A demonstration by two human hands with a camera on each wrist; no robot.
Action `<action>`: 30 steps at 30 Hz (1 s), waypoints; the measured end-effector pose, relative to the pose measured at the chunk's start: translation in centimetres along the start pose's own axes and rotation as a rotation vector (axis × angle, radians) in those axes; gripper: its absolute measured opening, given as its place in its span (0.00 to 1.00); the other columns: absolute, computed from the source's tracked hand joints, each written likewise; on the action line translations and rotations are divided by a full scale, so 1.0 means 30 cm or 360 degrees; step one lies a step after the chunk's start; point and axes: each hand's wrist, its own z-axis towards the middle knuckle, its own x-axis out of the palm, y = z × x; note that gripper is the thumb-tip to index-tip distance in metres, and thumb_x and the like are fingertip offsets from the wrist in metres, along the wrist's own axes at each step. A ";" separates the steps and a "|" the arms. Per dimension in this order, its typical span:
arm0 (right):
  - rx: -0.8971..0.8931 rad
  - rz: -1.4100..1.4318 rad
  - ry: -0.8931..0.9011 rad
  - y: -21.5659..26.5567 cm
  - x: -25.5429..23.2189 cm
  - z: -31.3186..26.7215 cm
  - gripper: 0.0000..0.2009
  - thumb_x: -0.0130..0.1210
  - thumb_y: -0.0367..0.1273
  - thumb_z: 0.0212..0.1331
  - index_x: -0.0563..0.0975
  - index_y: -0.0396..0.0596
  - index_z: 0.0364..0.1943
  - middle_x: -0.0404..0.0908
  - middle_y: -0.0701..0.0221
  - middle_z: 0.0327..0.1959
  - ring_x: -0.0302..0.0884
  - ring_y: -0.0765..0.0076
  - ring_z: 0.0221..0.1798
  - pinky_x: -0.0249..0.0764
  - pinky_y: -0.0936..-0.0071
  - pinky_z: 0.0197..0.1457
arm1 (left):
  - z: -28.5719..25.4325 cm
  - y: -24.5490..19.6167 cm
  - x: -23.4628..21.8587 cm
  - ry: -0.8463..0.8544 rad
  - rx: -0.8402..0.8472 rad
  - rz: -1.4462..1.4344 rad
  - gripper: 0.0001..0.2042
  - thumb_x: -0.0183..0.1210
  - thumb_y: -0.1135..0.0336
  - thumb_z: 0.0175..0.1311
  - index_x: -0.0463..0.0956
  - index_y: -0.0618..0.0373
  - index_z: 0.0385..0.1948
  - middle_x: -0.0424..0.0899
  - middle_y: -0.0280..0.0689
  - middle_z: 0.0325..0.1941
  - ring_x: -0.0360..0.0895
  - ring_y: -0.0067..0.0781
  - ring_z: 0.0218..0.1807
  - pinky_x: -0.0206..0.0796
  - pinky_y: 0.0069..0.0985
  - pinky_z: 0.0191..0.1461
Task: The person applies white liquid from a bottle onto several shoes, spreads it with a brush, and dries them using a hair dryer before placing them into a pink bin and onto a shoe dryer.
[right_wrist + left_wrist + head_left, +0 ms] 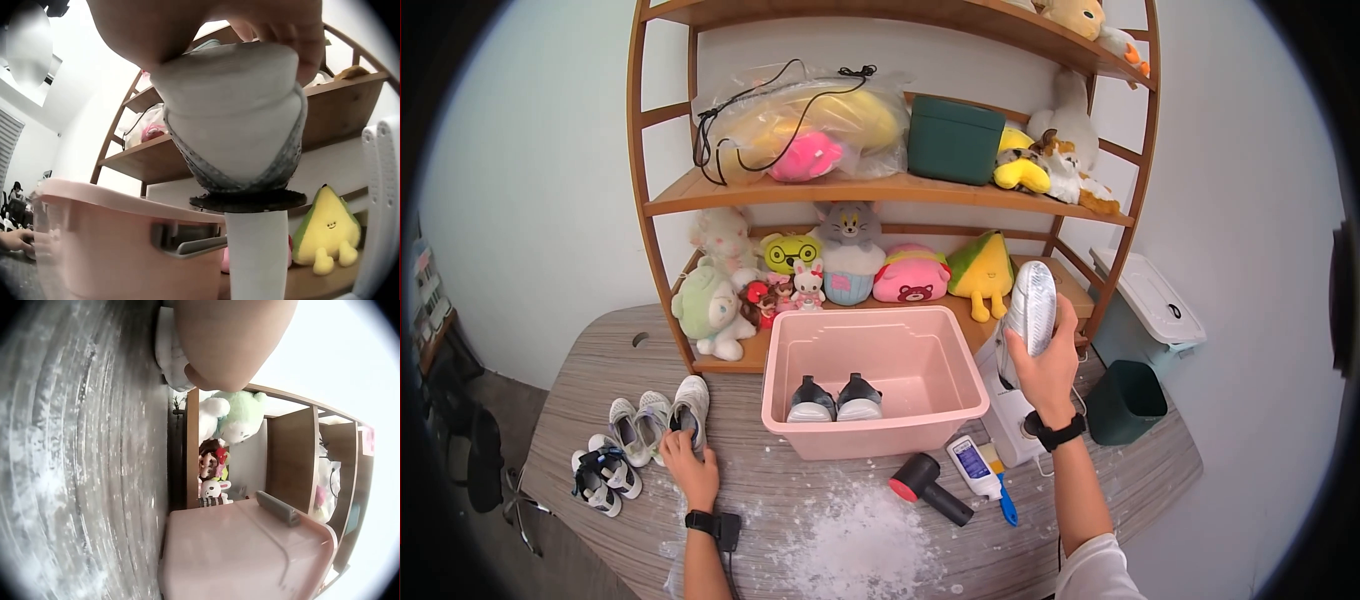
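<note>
My right hand (1048, 365) grips a white shoe (1032, 305) from its side, its pale ribbed sole turned toward me. Seen from the right wrist, the dark collar of the shoe faces down, right at the top of a white upright tube (256, 253). That tube overlaps the shoe opening, which is hidden. At the left, my left hand (692, 478) rests at the near end of another white shoe (691, 402), fingertips over its opening. Two more pairs, pale sneakers (628, 432) and dark-trimmed shoes (607, 470), lie beside it.
A pink bin (875, 440) holds two white-and-black shoes (860, 400). In front are a black-and-red handheld blower (930, 490), a white bottle (973, 468) and a blue-handled brush (1007, 505). White powder (865, 545) covers the near table. A plush-filled shelf (880, 190) stands behind; a dark green bin (1127, 405) stands right.
</note>
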 end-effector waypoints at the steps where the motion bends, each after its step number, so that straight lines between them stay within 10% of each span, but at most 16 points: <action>1: 0.0016 0.0005 -0.0007 0.023 0.005 0.016 0.43 0.73 0.41 0.53 0.64 0.37 0.70 0.76 0.46 0.61 0.78 0.39 0.60 0.77 0.52 0.59 | -0.002 0.003 0.002 -0.0006 -0.0002 -0.0014 0.20 0.64 0.76 0.51 0.74 0.62 0.49 0.72 0.51 0.58 0.62 0.63 0.70 0.54 0.54 0.73; 19: 0.0117 -0.0331 0.0697 0.032 0.041 0.237 0.37 0.66 0.53 0.55 0.70 0.43 0.63 0.83 0.44 0.51 0.82 0.35 0.54 0.77 0.48 0.56 | -0.007 0.016 0.016 -0.0050 -0.0005 -0.0035 0.19 0.62 0.78 0.51 0.74 0.62 0.48 0.73 0.49 0.57 0.62 0.61 0.68 0.54 0.53 0.73; 30: 0.0054 -0.0231 0.0333 -0.012 0.033 0.019 0.38 0.66 0.47 0.60 0.64 0.38 0.68 0.76 0.41 0.60 0.79 0.34 0.57 0.77 0.48 0.56 | -0.004 0.012 0.013 -0.0054 0.0001 -0.0045 0.19 0.62 0.78 0.51 0.75 0.62 0.48 0.73 0.50 0.56 0.63 0.62 0.68 0.55 0.53 0.72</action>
